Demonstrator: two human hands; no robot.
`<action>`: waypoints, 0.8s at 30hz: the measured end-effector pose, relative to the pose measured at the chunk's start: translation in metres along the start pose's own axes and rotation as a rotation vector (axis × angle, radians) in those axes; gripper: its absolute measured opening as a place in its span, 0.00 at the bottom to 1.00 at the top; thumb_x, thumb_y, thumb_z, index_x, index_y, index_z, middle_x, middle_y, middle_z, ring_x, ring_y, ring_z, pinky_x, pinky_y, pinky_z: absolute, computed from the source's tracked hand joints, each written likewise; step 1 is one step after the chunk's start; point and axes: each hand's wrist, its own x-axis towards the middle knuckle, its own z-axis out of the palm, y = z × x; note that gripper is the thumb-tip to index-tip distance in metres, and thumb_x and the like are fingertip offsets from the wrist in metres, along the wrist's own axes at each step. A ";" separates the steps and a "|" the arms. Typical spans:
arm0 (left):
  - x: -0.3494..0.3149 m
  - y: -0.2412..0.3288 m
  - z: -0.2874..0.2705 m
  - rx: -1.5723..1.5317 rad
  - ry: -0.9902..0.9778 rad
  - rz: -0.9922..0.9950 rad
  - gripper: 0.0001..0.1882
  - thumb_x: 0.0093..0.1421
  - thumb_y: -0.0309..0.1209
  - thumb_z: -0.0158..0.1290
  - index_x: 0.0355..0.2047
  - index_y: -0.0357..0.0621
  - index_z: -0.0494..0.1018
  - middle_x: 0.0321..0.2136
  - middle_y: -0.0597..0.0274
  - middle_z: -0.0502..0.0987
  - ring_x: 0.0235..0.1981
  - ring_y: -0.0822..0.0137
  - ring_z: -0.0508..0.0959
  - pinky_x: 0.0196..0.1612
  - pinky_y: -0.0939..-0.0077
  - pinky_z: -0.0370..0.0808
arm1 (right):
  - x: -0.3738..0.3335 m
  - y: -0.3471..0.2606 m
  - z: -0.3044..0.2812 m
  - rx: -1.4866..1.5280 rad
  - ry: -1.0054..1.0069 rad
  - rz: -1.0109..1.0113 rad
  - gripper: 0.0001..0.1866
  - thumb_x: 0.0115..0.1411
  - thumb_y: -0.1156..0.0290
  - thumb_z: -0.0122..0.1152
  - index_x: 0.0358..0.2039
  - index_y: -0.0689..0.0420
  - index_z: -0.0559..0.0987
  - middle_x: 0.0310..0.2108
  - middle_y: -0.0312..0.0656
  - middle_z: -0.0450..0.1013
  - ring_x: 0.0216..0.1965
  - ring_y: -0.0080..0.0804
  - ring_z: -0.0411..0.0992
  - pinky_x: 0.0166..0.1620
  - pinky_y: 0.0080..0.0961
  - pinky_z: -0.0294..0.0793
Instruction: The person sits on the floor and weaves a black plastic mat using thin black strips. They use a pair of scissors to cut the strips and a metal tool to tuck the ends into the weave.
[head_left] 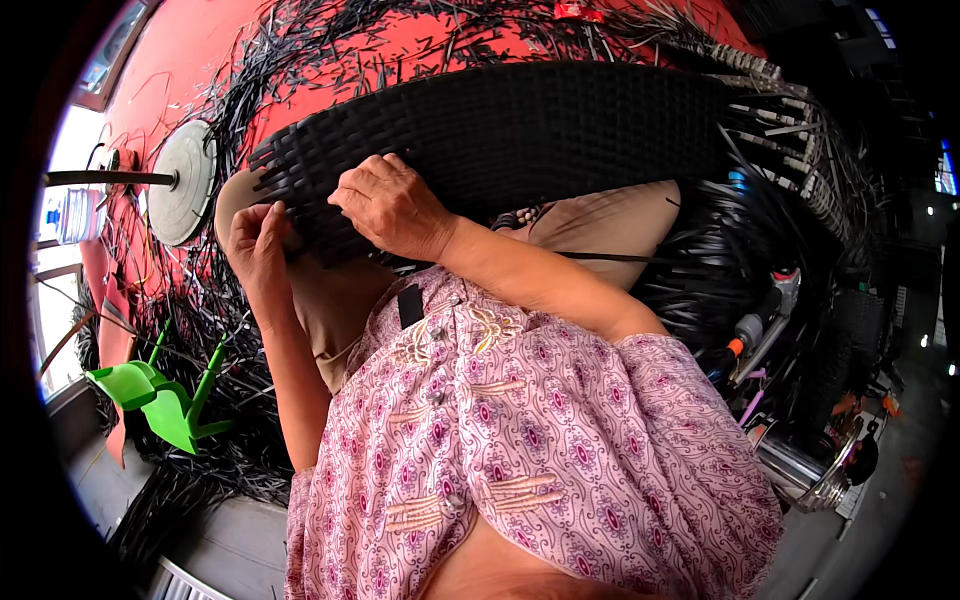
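A long, curved panel woven from black plastic strips (520,130) lies across my lap. Loose strip ends stick out at its left end. My left hand (262,240) is beside that end, thumb and forefinger pinched together; what sits between them is too small to make out. Over the weave just to the right, my right hand (390,205) is closed, its fingers curled down against the panel. Its fingertips are partly hidden, so any single strip in them cannot be told. One thin black strip (610,258) runs out to the right past my knee.
Black strip scraps (360,40) litter the red floor. A round grey disc with a rod (182,185) stands at left, above a small green plastic chair (165,400). At right are a heap of strips (710,240), a power tool (765,320) and a shiny metal cylinder (790,460).
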 end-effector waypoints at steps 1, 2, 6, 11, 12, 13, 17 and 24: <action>0.000 0.003 -0.004 0.017 0.001 0.004 0.06 0.64 0.27 0.64 0.34 0.43 0.76 0.27 0.72 0.77 0.26 0.82 0.72 0.31 0.88 0.69 | 0.000 0.001 0.001 0.010 0.032 -0.017 0.13 0.55 0.71 0.68 0.42 0.54 0.81 0.43 0.38 0.74 0.47 0.36 0.73 0.51 0.39 0.71; 0.002 0.003 -0.005 0.066 0.021 -0.024 0.06 0.63 0.26 0.64 0.33 0.44 0.76 0.26 0.73 0.76 0.26 0.82 0.72 0.31 0.88 0.68 | -0.001 0.003 0.001 0.020 0.064 -0.035 0.12 0.55 0.71 0.68 0.41 0.54 0.81 0.43 0.37 0.74 0.47 0.36 0.73 0.50 0.39 0.71; -0.011 0.011 0.015 -0.005 0.055 -0.015 0.06 0.63 0.26 0.64 0.33 0.43 0.77 0.26 0.73 0.76 0.26 0.82 0.72 0.31 0.88 0.68 | -0.023 0.016 -0.041 -0.076 0.136 0.014 0.14 0.55 0.71 0.68 0.43 0.55 0.81 0.45 0.38 0.73 0.48 0.37 0.72 0.51 0.37 0.70; -0.015 0.014 0.017 -0.021 0.081 0.005 0.06 0.62 0.24 0.64 0.33 0.43 0.77 0.27 0.73 0.77 0.27 0.81 0.73 0.32 0.88 0.69 | -0.050 0.027 -0.072 -0.339 0.030 0.166 0.27 0.52 0.66 0.73 0.53 0.55 0.78 0.52 0.38 0.70 0.54 0.38 0.67 0.56 0.41 0.66; -0.015 0.014 0.018 -0.027 0.083 0.001 0.06 0.62 0.24 0.64 0.32 0.43 0.76 0.26 0.73 0.77 0.26 0.82 0.73 0.32 0.88 0.69 | -0.050 0.027 -0.071 -0.367 0.001 0.171 0.28 0.53 0.64 0.73 0.54 0.54 0.77 0.53 0.38 0.69 0.56 0.38 0.66 0.57 0.41 0.64; -0.015 0.015 0.017 -0.033 0.085 -0.003 0.06 0.62 0.24 0.64 0.32 0.43 0.76 0.26 0.73 0.77 0.26 0.82 0.73 0.32 0.88 0.69 | -0.050 0.025 -0.068 -0.377 0.006 0.182 0.28 0.53 0.62 0.73 0.54 0.54 0.77 0.53 0.38 0.69 0.55 0.38 0.66 0.58 0.42 0.63; -0.017 0.019 0.020 -0.065 0.094 -0.005 0.07 0.63 0.24 0.63 0.30 0.44 0.75 0.24 0.75 0.74 0.24 0.83 0.69 0.29 0.88 0.66 | -0.048 0.027 -0.063 -0.394 0.007 0.185 0.25 0.54 0.59 0.72 0.51 0.53 0.78 0.50 0.36 0.69 0.52 0.37 0.66 0.55 0.42 0.63; -0.010 0.013 0.027 0.032 0.148 0.159 0.07 0.63 0.25 0.63 0.31 0.43 0.74 0.26 0.75 0.74 0.27 0.84 0.69 0.32 0.88 0.66 | -0.042 0.036 -0.061 -0.373 0.032 0.165 0.24 0.54 0.54 0.72 0.49 0.48 0.78 0.46 0.33 0.70 0.47 0.35 0.67 0.53 0.40 0.63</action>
